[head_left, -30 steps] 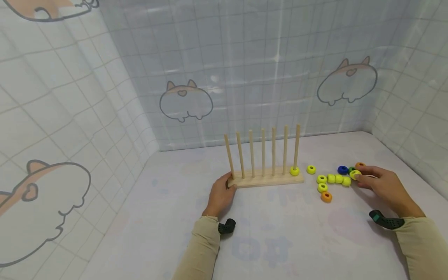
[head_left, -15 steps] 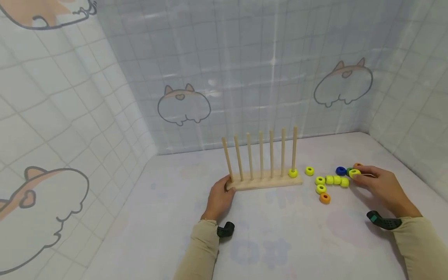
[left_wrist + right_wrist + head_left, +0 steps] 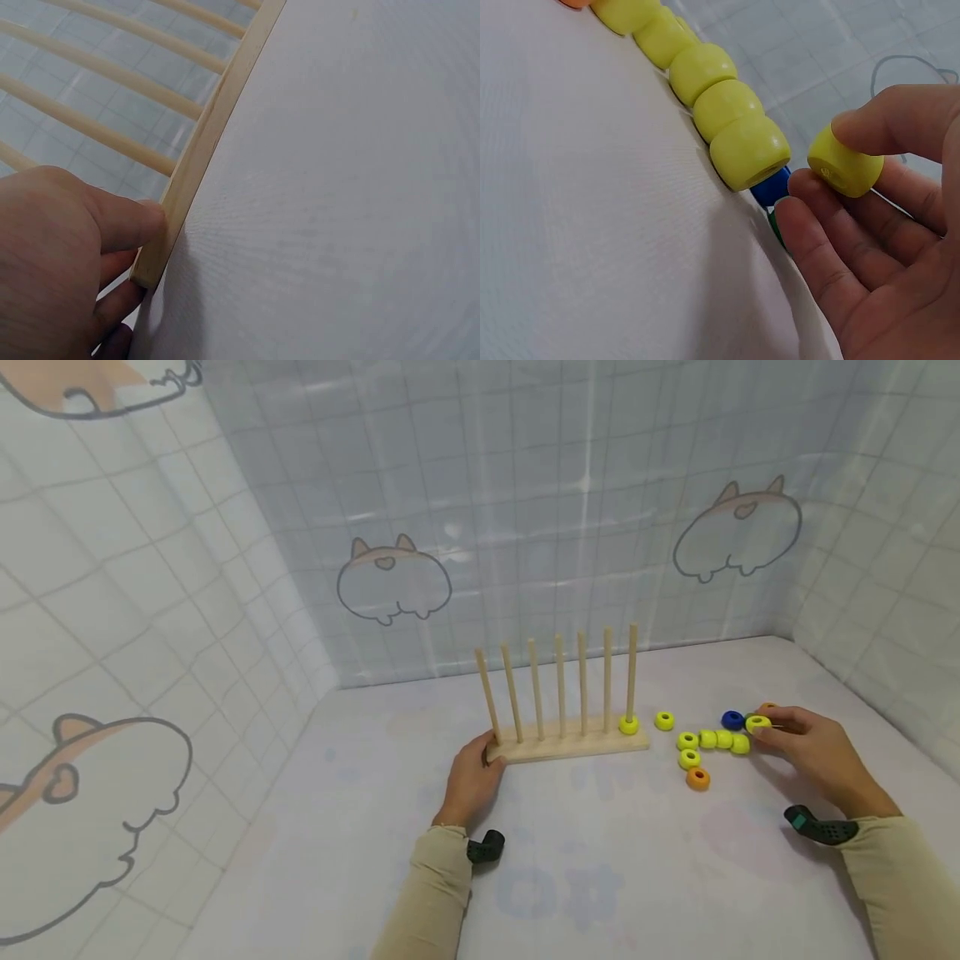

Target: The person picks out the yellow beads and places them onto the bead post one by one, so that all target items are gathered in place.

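Observation:
My left hand (image 3: 472,781) grips the left end of a wooden peg stand (image 3: 570,747), thumb on the front edge of its base in the left wrist view (image 3: 154,251). Several upright pegs rise from the base. A yellow bead (image 3: 628,725) sits at the foot of the rightmost peg. My right hand (image 3: 813,756) pinches another yellow bead (image 3: 845,161) between thumb and fingers, raised over the table. Just left of that hand lie several yellow beads (image 3: 707,739), some in a touching row. Behind the held bead are a blue bead (image 3: 732,720) and a mostly hidden green one.
An orange bead (image 3: 698,778) lies at the near end of the bead group, and a second orange one (image 3: 768,706) is partly hidden behind the right hand. One yellow bead (image 3: 664,721) stands alone right of the stand. Tiled-pattern sheets wall the table at back and sides.
The right hand has lifted the yellow bead slightly and shifted a little left, now covering more of the green bead. The left hand keeps its grip on the stand.

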Demonstrator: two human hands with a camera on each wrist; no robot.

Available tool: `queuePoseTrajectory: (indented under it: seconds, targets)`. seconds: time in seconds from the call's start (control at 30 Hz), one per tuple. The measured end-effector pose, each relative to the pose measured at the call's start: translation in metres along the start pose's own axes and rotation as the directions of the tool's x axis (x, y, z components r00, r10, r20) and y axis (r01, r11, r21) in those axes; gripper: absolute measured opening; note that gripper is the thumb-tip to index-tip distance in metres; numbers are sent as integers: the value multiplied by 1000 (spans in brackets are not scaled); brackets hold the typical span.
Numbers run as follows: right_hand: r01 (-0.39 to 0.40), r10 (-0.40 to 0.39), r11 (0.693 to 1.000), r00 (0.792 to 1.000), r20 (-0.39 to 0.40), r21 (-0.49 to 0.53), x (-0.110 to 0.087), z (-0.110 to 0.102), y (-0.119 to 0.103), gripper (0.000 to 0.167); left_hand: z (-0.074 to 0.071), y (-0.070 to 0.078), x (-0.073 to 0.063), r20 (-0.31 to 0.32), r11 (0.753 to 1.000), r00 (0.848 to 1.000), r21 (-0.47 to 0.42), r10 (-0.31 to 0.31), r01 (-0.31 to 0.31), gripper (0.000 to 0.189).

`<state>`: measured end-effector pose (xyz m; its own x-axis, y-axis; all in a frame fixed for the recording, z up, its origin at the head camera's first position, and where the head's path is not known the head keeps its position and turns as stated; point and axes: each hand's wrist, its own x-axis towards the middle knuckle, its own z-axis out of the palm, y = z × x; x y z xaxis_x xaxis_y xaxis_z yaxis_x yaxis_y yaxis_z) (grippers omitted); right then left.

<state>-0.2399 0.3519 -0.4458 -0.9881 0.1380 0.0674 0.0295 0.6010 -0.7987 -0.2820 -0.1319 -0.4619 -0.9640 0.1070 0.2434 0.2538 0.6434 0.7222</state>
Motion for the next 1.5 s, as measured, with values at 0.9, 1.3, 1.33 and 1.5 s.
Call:
queuePoseTrajectory:
  seconds: [0.9, 1.3, 1.33, 1.5]
  targets:
    - [29, -29, 1000, 1000, -12, 3, -2, -6, -10, 68, -2, 4, -1, -6, 1000, 1000, -11, -11, 11, 52]
    - [68, -67, 991, 998, -11, 116, -4, -4, -14, 66, -1, 4, -2, -1, 1000, 1000, -9, -15, 15, 52]
    - [73, -72, 989, 997, -9, 130, -3, -3, -15, 66, -1, 4, -2, 0, 1000, 1000, -8, -16, 16, 52]
    - [75, -75, 981, 997, -4, 180, -1, 0, -18, 68, 0, 3, -1, 0, 1000, 1000, -13, -16, 16, 52]
